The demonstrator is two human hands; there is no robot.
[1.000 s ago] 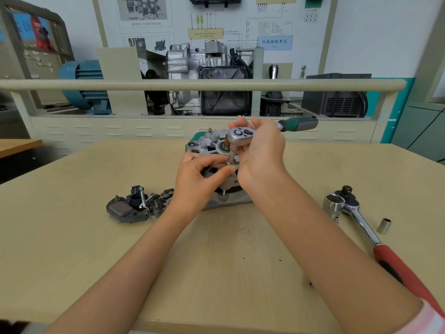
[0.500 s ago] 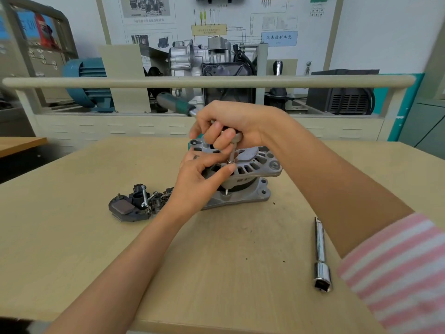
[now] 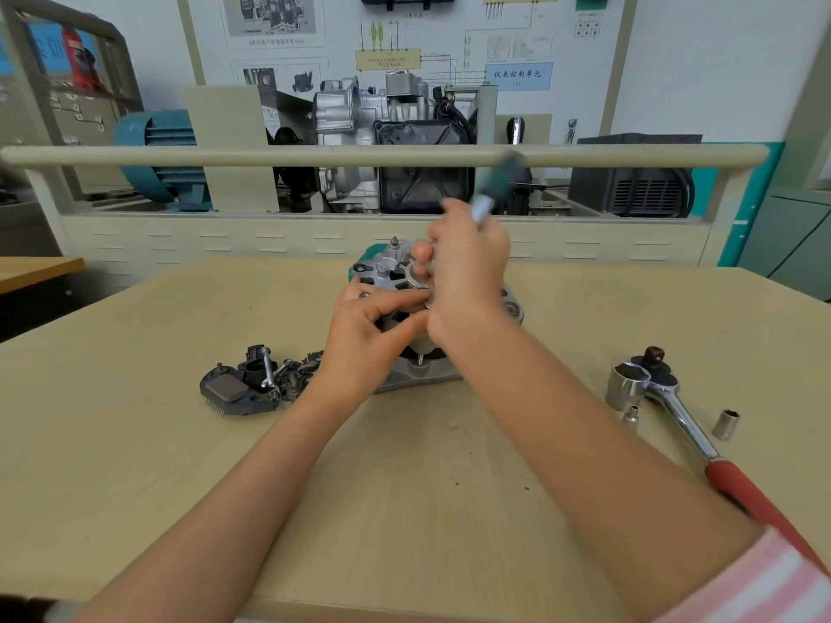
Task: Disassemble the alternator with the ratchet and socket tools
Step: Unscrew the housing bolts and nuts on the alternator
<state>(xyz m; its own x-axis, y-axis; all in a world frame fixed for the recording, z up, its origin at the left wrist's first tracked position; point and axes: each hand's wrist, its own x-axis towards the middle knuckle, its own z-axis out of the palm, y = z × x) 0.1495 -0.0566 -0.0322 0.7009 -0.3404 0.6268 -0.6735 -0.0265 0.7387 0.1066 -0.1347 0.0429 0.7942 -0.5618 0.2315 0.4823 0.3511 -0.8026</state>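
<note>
The grey alternator (image 3: 510,308) lies on the beige table (image 3: 135,442), mostly hidden behind both hands. My right hand (image 3: 467,272) grips a small ratchet over the housing; its green handle (image 3: 494,186) points up and away and is blurred by motion. My left hand (image 3: 364,335) rests against the alternator's near left side, with its index finger stretched toward the socket under the ratchet head.
Removed alternator parts, a black rectifier piece and bolts (image 3: 252,379), lie left of the housing. A large ratchet with a red handle (image 3: 701,447), a big socket (image 3: 625,384) and two small sockets (image 3: 725,424) lie at the right. A rail (image 3: 180,155) and training rig stand behind.
My right hand has swung the green ratchet handle from pointing far left to pointing up and right. The left hand has stayed on the alternator.
</note>
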